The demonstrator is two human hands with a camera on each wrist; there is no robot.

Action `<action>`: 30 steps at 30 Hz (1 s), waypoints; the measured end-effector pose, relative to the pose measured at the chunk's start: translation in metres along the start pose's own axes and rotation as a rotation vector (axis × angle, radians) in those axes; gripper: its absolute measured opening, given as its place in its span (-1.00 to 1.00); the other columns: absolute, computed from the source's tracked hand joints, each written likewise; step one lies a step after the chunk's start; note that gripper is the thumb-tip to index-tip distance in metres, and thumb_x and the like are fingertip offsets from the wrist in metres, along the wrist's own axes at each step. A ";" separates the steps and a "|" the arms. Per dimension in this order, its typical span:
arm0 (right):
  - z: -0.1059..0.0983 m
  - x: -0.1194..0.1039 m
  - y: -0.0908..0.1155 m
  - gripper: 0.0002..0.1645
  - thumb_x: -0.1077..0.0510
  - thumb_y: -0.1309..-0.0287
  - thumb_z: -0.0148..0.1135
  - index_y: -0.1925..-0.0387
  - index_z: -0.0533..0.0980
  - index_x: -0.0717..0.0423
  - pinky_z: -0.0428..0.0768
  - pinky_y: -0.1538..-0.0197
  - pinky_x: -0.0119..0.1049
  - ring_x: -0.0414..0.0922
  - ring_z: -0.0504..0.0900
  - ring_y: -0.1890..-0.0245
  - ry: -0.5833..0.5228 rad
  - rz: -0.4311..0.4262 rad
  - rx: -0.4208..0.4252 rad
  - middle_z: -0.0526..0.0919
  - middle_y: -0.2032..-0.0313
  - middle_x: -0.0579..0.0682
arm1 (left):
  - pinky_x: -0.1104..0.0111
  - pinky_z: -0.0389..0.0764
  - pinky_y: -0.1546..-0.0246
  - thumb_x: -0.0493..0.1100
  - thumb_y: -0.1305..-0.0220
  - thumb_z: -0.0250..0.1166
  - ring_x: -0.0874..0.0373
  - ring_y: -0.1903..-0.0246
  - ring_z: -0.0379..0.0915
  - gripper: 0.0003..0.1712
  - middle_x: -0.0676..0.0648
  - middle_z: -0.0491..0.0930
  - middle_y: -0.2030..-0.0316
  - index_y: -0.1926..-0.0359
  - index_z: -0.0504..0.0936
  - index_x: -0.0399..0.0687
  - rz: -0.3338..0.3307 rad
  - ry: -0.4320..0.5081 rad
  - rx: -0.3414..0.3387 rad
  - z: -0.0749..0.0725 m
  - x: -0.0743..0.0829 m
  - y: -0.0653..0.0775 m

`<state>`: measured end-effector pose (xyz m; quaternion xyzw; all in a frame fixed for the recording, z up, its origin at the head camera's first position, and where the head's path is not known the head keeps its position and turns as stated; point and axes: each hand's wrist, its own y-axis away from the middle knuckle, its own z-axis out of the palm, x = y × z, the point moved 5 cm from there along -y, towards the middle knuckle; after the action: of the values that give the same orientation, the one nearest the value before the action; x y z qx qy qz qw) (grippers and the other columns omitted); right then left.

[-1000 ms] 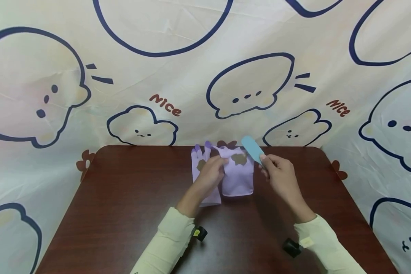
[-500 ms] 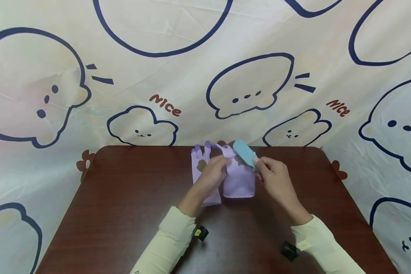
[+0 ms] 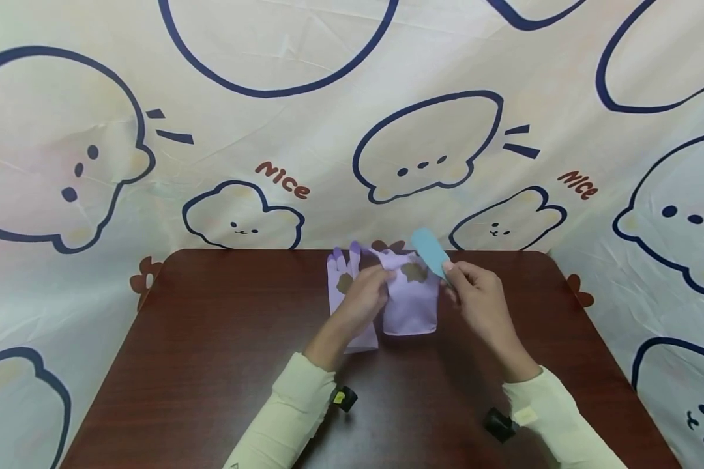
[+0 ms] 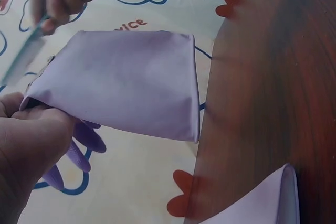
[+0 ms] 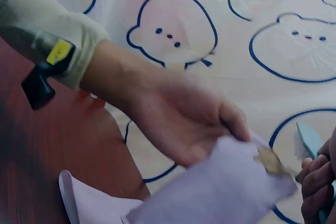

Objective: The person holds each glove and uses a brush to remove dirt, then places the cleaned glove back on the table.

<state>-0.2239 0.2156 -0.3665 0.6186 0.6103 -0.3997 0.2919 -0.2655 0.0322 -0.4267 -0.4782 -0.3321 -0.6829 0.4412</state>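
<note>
My left hand (image 3: 364,296) pinches the edge of a lilac rubber glove (image 3: 410,309), holding it off the table with its cuff end hanging down. A brown stain (image 3: 414,273) marks this glove near the upper part. In my right hand (image 3: 481,296) is a light blue brush (image 3: 429,249), gripped at one end and tilted up to the left beside the stain. Pale bristles (image 5: 300,146) show on the brush in the right wrist view. A second lilac glove (image 3: 364,340), also stained brown, lies beneath my left hand and is partly hidden by it.
The dark brown wooden table (image 3: 234,365) extends on both sides and toward the front. Behind it hangs a pale cloth (image 3: 328,143) printed with cartoon faces, close to the table's far edge. Black wrist cameras (image 3: 345,398) hang below both sleeves.
My right hand has swept the brush left over the stain, then back up and to the right, uncovering the stain. The held glove has shifted slightly right; my left hand keeps its grip.
</note>
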 end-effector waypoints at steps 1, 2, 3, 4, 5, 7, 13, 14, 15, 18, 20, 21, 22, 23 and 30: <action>0.002 -0.002 0.001 -0.38 -0.25 -0.51 0.03 0.41 0.55 0.20 0.40 0.58 -0.32 -0.16 0.39 0.59 0.004 -0.009 -0.007 0.47 0.55 0.07 | 0.53 0.29 0.46 -0.24 -0.48 -0.01 0.31 0.57 0.15 -0.82 0.12 0.26 0.58 0.20 0.51 -0.20 -0.001 -0.033 0.006 0.000 0.000 -0.001; 0.004 -0.004 0.002 -0.39 -0.24 -0.51 0.03 0.41 0.55 0.19 0.40 0.58 -0.31 -0.15 0.39 0.58 0.013 -0.016 -0.015 0.47 0.55 0.06 | 0.53 0.29 0.45 -0.23 -0.48 0.01 0.31 0.56 0.15 -0.83 0.12 0.26 0.58 0.23 0.50 -0.18 -0.001 -0.056 0.000 0.001 -0.001 -0.001; 0.007 -0.005 0.003 -0.40 -0.24 -0.51 0.04 0.41 0.55 0.18 0.40 0.57 -0.31 -0.13 0.40 0.57 0.024 -0.019 -0.025 0.46 0.55 0.05 | 0.53 0.32 0.43 -0.22 -0.48 0.02 0.31 0.53 0.21 -0.83 0.11 0.29 0.56 0.25 0.50 -0.16 0.001 -0.084 -0.003 0.002 -0.001 -0.002; 0.009 -0.005 0.003 -0.41 -0.23 -0.51 0.04 0.41 0.55 0.18 0.41 0.56 -0.31 -0.12 0.41 0.56 0.035 -0.019 -0.036 0.47 0.54 0.04 | 0.53 0.34 0.42 -0.20 -0.47 0.03 0.30 0.51 0.24 -0.83 0.09 0.30 0.53 0.26 0.50 -0.16 0.003 -0.117 0.001 0.003 -0.001 -0.002; 0.012 -0.005 0.004 -0.41 -0.23 -0.51 0.03 0.41 0.54 0.17 0.42 0.55 -0.31 -0.11 0.42 0.54 0.048 -0.014 -0.044 0.47 0.53 0.03 | 0.52 0.36 0.39 -0.19 -0.47 0.05 0.28 0.45 0.27 -0.83 0.07 0.33 0.47 0.25 0.50 -0.16 0.004 -0.141 0.009 0.003 0.000 -0.002; 0.014 -0.003 0.005 -0.43 -0.21 -0.52 0.02 0.41 0.54 0.16 0.42 0.54 -0.32 -0.09 0.43 0.51 0.078 0.003 -0.048 0.48 0.51 0.04 | 0.52 0.38 0.36 -0.18 -0.47 0.05 0.26 0.41 0.29 -0.82 0.04 0.34 0.39 0.24 0.52 -0.16 0.000 -0.173 0.027 0.003 0.001 -0.001; 0.009 0.002 0.003 -0.41 -0.23 -0.52 0.02 0.44 0.53 0.14 0.35 0.56 -0.32 -0.09 0.39 0.54 0.113 0.019 -0.020 0.46 0.54 0.04 | 0.53 0.26 0.50 -0.26 -0.49 -0.01 0.29 0.61 0.07 -0.83 0.11 0.22 0.59 0.28 0.46 -0.15 -0.008 -0.053 -0.001 0.004 0.003 0.000; 0.009 0.002 0.002 -0.41 -0.24 -0.52 0.02 0.45 0.53 0.14 0.35 0.56 -0.32 -0.09 0.39 0.54 0.110 0.017 -0.018 0.46 0.54 0.04 | 0.53 0.26 0.49 -0.27 -0.49 -0.03 0.30 0.60 0.09 -0.83 0.12 0.24 0.59 0.27 0.46 -0.15 -0.005 -0.030 -0.008 0.004 0.003 0.000; 0.008 0.002 0.002 -0.41 -0.24 -0.52 0.02 0.45 0.53 0.14 0.35 0.57 -0.32 -0.09 0.38 0.55 0.108 0.014 -0.017 0.46 0.55 0.04 | 0.54 0.28 0.47 -0.28 -0.49 -0.04 0.30 0.58 0.12 -0.83 0.13 0.27 0.58 0.24 0.47 -0.17 0.000 -0.014 -0.014 0.004 0.003 0.000; 0.005 0.004 0.000 -0.41 -0.23 -0.52 0.02 0.43 0.54 0.15 0.34 0.58 -0.31 -0.10 0.38 0.56 0.095 0.015 -0.013 0.46 0.55 0.05 | 0.54 0.29 0.46 -0.28 -0.49 -0.05 0.31 0.57 0.13 -0.80 0.12 0.29 0.57 0.17 0.51 -0.24 0.006 0.002 -0.012 0.003 0.002 -0.001; 0.002 0.006 -0.001 -0.40 -0.23 -0.52 0.01 0.40 0.55 0.17 0.34 0.59 -0.31 -0.12 0.38 0.57 0.089 0.022 -0.007 0.46 0.55 0.05 | 0.54 0.33 0.43 -0.29 -0.49 -0.06 0.31 0.54 0.19 -0.76 0.11 0.35 0.53 0.09 0.52 -0.31 0.013 0.004 -0.013 0.002 0.002 0.000; 0.000 0.007 -0.001 -0.39 -0.24 -0.52 0.00 0.39 0.56 0.19 0.34 0.59 -0.31 -0.13 0.38 0.57 0.086 0.026 0.000 0.46 0.55 0.05 | 0.54 0.33 0.42 -0.29 -0.49 -0.06 0.31 0.53 0.19 -0.74 0.10 0.36 0.51 0.06 0.52 -0.34 0.016 0.001 -0.008 0.001 0.002 0.000; -0.001 0.007 -0.002 -0.38 -0.24 -0.52 0.00 0.38 0.56 0.20 0.34 0.59 -0.31 -0.14 0.38 0.58 0.080 0.031 0.007 0.46 0.55 0.05 | 0.54 0.34 0.40 -0.29 -0.49 -0.06 0.31 0.50 0.22 -0.72 0.09 0.37 0.48 0.02 0.52 -0.37 0.018 0.004 -0.007 0.000 0.003 0.000; -0.003 0.008 -0.002 -0.38 -0.25 -0.52 0.00 0.37 0.57 0.21 0.35 0.59 -0.32 -0.15 0.38 0.58 0.075 0.033 0.014 0.47 0.55 0.05 | 0.54 0.37 0.37 -0.29 -0.49 -0.07 0.31 0.46 0.26 -0.69 0.08 0.40 0.44 -0.03 0.51 -0.39 0.022 0.007 -0.008 -0.001 0.003 0.000; 0.005 0.000 0.003 -0.39 -0.26 -0.51 0.02 0.41 0.55 0.16 0.35 0.60 -0.31 -0.15 0.36 0.59 0.052 0.004 -0.020 0.47 0.53 0.07 | 0.54 0.35 0.39 -0.27 -0.48 0.00 0.29 0.48 0.21 -0.83 0.09 0.32 0.48 0.14 0.52 -0.23 -0.004 0.001 0.016 -0.001 0.003 -0.003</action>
<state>-0.2221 0.2110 -0.3696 0.6270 0.6204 -0.3769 0.2827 -0.2695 0.0315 -0.4248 -0.4738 -0.3382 -0.6812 0.4440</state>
